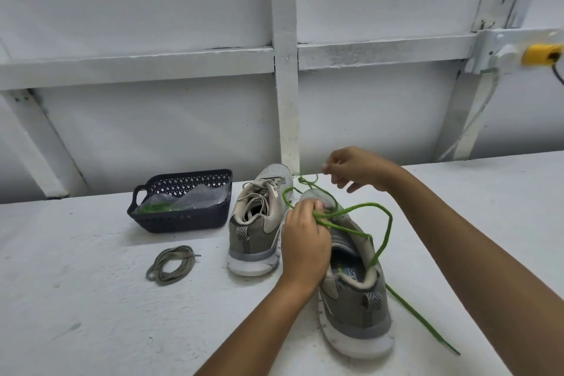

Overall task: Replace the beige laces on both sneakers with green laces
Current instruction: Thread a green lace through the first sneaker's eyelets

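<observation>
Green lace (pixel 386 223) loops loosely over the near sneaker (pixel 354 308) on the white table (pixel 91 299), one end trailing to the near right, as the left hand (pixel 305 238), its arm reaching in from the near edge, curls its fingers round the lace at the shoe's front eyelets. The right hand (pixel 357 171) is raised just beyond the toe, thumb and forefinger apparently pinching the lace's far end, the other fingers loosely spread. Left of them stand the second sneaker (pixel 259 223) with its beige laces in, a coiled beige lace (pixel 171 265) and a dark basket (pixel 183 217).
</observation>
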{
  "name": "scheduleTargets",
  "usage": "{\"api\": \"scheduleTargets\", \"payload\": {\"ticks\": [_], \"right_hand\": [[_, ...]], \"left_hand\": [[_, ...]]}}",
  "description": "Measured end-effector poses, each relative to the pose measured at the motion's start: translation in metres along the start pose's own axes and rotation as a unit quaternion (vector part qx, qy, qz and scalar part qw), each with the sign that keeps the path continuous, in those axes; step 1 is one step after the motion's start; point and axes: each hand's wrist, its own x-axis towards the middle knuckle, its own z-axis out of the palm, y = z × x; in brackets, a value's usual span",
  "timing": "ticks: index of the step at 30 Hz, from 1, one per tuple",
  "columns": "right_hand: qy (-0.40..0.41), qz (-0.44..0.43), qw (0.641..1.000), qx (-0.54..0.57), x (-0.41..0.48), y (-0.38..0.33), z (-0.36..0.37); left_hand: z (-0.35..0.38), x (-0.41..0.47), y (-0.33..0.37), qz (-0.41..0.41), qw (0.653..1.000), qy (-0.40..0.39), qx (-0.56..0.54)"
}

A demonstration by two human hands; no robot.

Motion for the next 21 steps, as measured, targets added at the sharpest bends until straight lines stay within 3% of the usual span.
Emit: {"api": "scheduleTargets", "payload": {"ticks": [3,5,11,16,21], "right_hand": [[-0.134,-0.039,0.989,-0.048,-0.017,0.007,-0.001],[-0.172,-0.05,0.98,-0.089,-0.024,0.008,0.008],[-0.013,-0.106,0.987,-0.12,-0.024,0.018,0.041],[0.089,-0.101,0.99,0.045,-0.022,0.015,0.036],[0.107,-0.157,0.959,0.21,-0.03,-0.013,0.02]], "left_hand": [[0.0,-0.001,0.0,0.031,0.999,0.028,-0.011],[0.001,-0.002,0.001,0.051,0.998,0.046,-0.017],[0.001,-0.003,-0.002,0.059,0.996,0.031,-0.061],[0.003,0.0,-0.002,-0.137,0.974,-0.07,-0.167],[0.005,0.004,-0.003,-0.174,0.966,-0.113,-0.153]]}}
